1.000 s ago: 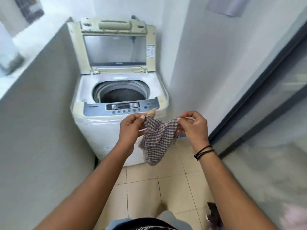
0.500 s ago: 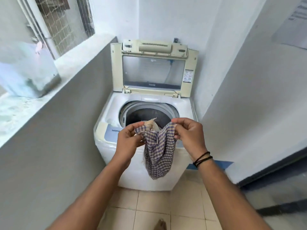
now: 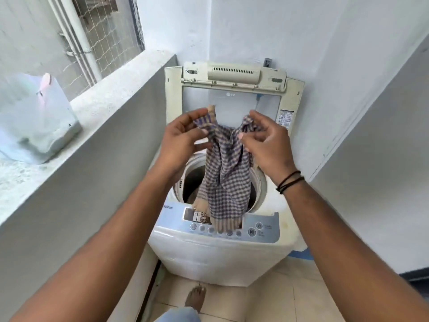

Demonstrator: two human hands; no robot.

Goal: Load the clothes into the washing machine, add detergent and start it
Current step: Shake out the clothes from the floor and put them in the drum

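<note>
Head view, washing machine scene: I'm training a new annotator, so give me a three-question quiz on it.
1. True or false: the washing machine lid is shut.
2. What holds the checked cloth? A. left hand only B. right hand only C. both hands
3. Fill in: the cloth's lower end hangs in front of the ____ panel.

Key: 1 false, it stands open; 2 C, each hand pinches an upper corner; 3 control.

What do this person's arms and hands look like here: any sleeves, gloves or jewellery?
Both forearms are bare, with no sleeves in view and no gloves. The right wrist carries thin black bands, wound round as two or three strands. The left hand and its wrist wear nothing, and no rings show on the right hand. Fingernails are short and unpainted.
</note>
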